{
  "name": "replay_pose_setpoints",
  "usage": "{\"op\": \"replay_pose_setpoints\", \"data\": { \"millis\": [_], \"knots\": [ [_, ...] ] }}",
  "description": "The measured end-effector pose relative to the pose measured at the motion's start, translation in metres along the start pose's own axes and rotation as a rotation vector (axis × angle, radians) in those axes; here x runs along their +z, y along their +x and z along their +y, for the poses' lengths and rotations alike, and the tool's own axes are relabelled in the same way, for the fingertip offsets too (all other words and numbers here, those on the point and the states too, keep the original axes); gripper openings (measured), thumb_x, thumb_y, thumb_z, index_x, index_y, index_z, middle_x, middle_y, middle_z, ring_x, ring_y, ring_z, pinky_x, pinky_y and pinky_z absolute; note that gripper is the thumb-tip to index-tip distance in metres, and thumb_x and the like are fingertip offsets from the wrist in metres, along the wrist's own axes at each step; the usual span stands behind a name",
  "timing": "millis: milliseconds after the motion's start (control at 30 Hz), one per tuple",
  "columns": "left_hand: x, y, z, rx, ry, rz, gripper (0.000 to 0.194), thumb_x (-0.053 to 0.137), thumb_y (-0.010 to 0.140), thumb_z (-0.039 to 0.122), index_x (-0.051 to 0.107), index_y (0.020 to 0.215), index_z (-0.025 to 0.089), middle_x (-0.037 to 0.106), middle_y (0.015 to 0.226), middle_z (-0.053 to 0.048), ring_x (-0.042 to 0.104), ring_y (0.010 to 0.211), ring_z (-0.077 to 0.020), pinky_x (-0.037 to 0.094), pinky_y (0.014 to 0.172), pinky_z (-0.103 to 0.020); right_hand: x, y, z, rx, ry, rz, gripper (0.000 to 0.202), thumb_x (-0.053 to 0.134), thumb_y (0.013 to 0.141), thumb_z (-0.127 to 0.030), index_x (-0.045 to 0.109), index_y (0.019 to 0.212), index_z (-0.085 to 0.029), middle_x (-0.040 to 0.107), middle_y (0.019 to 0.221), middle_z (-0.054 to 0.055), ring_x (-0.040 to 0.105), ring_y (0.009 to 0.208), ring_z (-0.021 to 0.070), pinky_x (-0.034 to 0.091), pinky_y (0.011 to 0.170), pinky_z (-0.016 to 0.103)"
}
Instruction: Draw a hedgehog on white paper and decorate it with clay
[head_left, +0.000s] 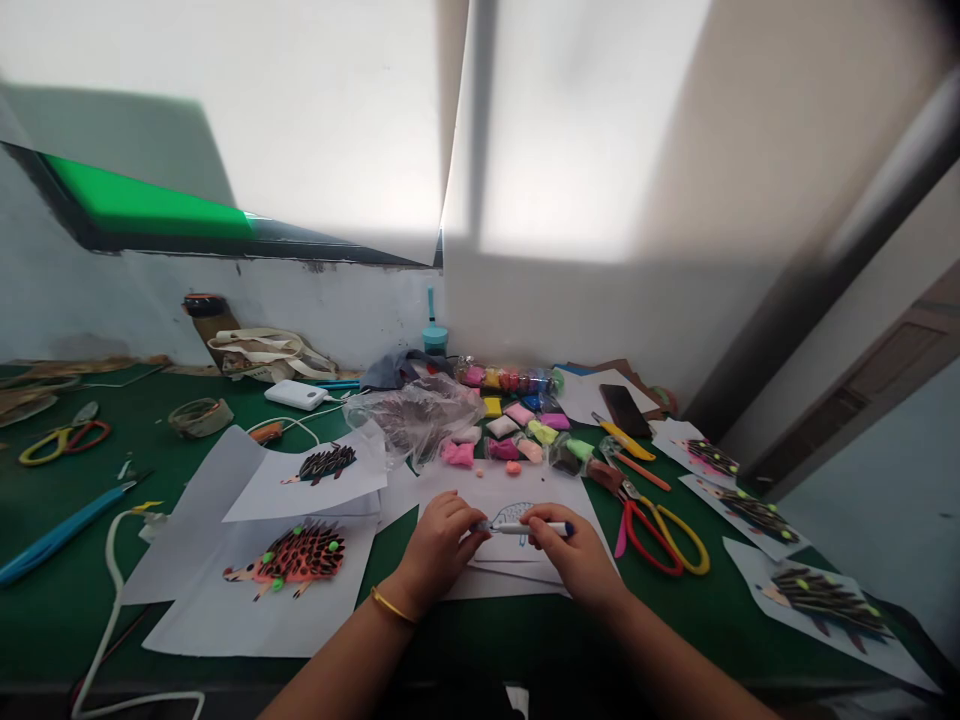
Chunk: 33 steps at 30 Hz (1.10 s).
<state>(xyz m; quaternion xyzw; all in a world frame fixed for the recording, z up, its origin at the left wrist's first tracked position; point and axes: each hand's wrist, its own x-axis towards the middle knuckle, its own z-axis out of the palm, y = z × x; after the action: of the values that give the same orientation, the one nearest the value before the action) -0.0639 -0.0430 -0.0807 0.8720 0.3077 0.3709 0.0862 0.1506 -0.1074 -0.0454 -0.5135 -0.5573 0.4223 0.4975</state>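
With right hand closed round the barrel, held a white marker sideways, dark blue end to the right, over a blue line drawing of an animal. With left hand, a gold-coloured bracelet at the wrist, pinched the marker's left end between thumb and fingers. Had the drawing on a white sheet, spread on the green table straight ahead. Near the sheet's far edge, saw a small orange-pink lump and, just beyond, many small coloured packets, with a crumpled clear bag to their left. Right of the sheet, had scissors with red and yellow handles, then three hedgehog pictures in a row. Beyond the scissors, saw a yellow cutter near a dark phone. To the left, had further sheets, one bearing a reddish hedgehog with black spikes and green dots, another a dark hedgehog.
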Motion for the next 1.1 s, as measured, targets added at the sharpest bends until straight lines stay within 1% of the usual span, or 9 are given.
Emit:
{"op": "replay_pose_setpoints", "data": {
  "millis": [167,333,500,633,733,833,967,1033,1100],
  "knots": [
    [-0.001,-0.001,0.003,0.067,0.031,0.036,0.011,0.062,0.089,0.026,0.067,0.096,0.019,0.064,0.078,-0.005,0.057,0.079,-0.02,0.05,0.083,-0.039,0.007,0.0,0.003,0.068,0.072,-0.019,0.037,0.067,0.079,-0.052,0.072,0.088,-0.016,0.064,0.076,0.004,0.058,0.073,0.0185,0.047,0.069,0.03],
    [-0.002,0.0,0.008,0.095,0.028,-0.009,0.012,0.057,0.092,0.026,0.065,0.089,0.018,0.062,0.077,-0.005,0.056,0.076,-0.0194,0.051,0.079,-0.038,0.01,-0.001,0.013,0.122,0.2,0.018,0.043,0.071,0.076,-0.056,0.073,0.087,-0.015,0.064,0.067,0.004,0.058,0.067,0.0173,0.047,0.068,0.031],
    [-0.003,0.003,0.012,0.201,0.084,0.068,0.008,0.056,0.092,0.022,0.063,0.093,0.018,0.061,0.075,-0.004,0.055,0.076,-0.0182,0.051,0.085,-0.041,0.018,-0.004,0.028,0.219,0.485,0.073,0.039,0.077,0.072,-0.052,0.074,0.087,-0.015,0.065,0.066,0.002,0.058,0.065,0.0145,0.047,0.067,0.028],
    [-0.003,0.005,0.015,0.259,0.106,0.144,0.007,0.059,0.091,0.019,0.061,0.097,0.019,0.06,0.075,-0.002,0.055,0.076,-0.0169,0.051,0.088,-0.041,0.023,-0.011,0.024,0.339,0.726,0.091,0.039,0.081,0.068,-0.049,0.074,0.086,-0.016,0.066,0.066,0.002,0.058,0.065,0.0132,0.047,0.067,0.026],
    [-0.001,0.006,0.015,0.268,0.071,0.154,0.01,0.06,0.09,0.019,0.061,0.1,0.019,0.061,0.077,-0.003,0.056,0.078,-0.017,0.05,0.09,-0.04,0.022,-0.013,0.019,0.401,0.777,0.095,0.038,0.083,0.067,-0.047,0.074,0.087,-0.016,0.067,0.066,0.002,0.059,0.066,0.0131,0.048,0.067,0.025],
    [0.003,0.004,0.014,0.216,-0.004,0.137,0.02,0.061,0.091,0.027,0.061,0.109,0.019,0.063,0.082,-0.004,0.057,0.082,-0.0186,0.051,0.086,-0.038,0.018,-0.013,0.018,0.415,0.763,0.092,0.038,0.083,0.068,-0.046,0.074,0.089,-0.016,0.068,0.068,0.003,0.06,0.067,0.0129,0.048,0.067,0.025],
    [0.005,0.0,0.012,0.036,-0.15,0.035,0.053,0.056,0.091,0.048,0.047,0.136,0.021,0.065,0.098,-0.008,0.059,0.091,-0.022,0.05,0.082,-0.038,0.015,-0.012,0.022,0.382,0.766,0.103,0.039,0.081,0.07,-0.047,0.074,0.092,-0.015,0.069,0.072,0.003,0.061,0.069,0.0132,0.05,0.071,0.025],
    [0.004,-0.001,0.011,-0.099,-0.202,-0.006,0.044,0.046,0.097,0.045,0.05,0.133,0.02,0.066,0.098,-0.008,0.06,0.09,-0.0216,0.049,0.082,-0.037,0.015,-0.013,0.025,0.368,0.766,0.104,0.039,0.08,0.072,-0.047,0.074,0.094,-0.015,0.07,0.074,0.004,0.062,0.072,0.0138,0.05,0.073,0.026],
    [0.003,-0.002,0.012,-0.207,-0.235,-0.054,0.03,0.042,0.099,0.038,0.061,0.114,0.02,0.066,0.089,-0.006,0.061,0.085,-0.0203,0.048,0.079,-0.035,0.015,-0.015,0.028,0.358,0.765,0.099,0.04,0.079,0.074,-0.046,0.073,0.097,-0.014,0.07,0.076,0.005,0.062,0.073,0.0147,0.051,0.074,0.026]
  ]
}}
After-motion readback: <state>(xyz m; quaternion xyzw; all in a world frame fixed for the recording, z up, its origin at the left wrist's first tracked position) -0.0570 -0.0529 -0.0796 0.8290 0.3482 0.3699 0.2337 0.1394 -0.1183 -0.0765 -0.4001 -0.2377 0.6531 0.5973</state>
